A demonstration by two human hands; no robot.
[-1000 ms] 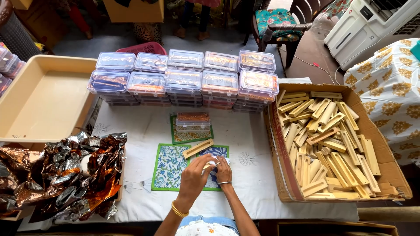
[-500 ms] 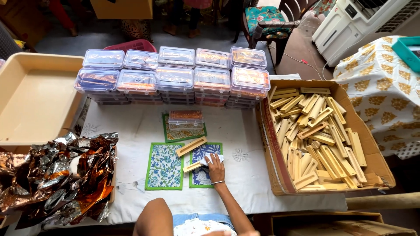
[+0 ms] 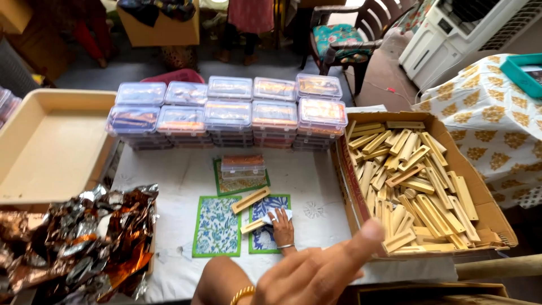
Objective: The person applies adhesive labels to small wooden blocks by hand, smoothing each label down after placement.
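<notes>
White-clothed table [image 3: 316, 181] bears mats [image 3: 217, 226], stacked boxes [image 3: 228, 113], carton [image 3: 480, 195].

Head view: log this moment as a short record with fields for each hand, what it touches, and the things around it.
left hand: raised close to the camera, blurred, fingers spread, holding nothing
right hand: resting on a white cloth over a wooden piece
under it: blue floral mat
beside it: green floral mat
right side: cardboard box of wooden pieces
behind: stacked clear plastic boxes
left side: crumpled foil

The left hand [image 3: 316, 271] is blurred close to the camera, its wrist cut off below.
</notes>
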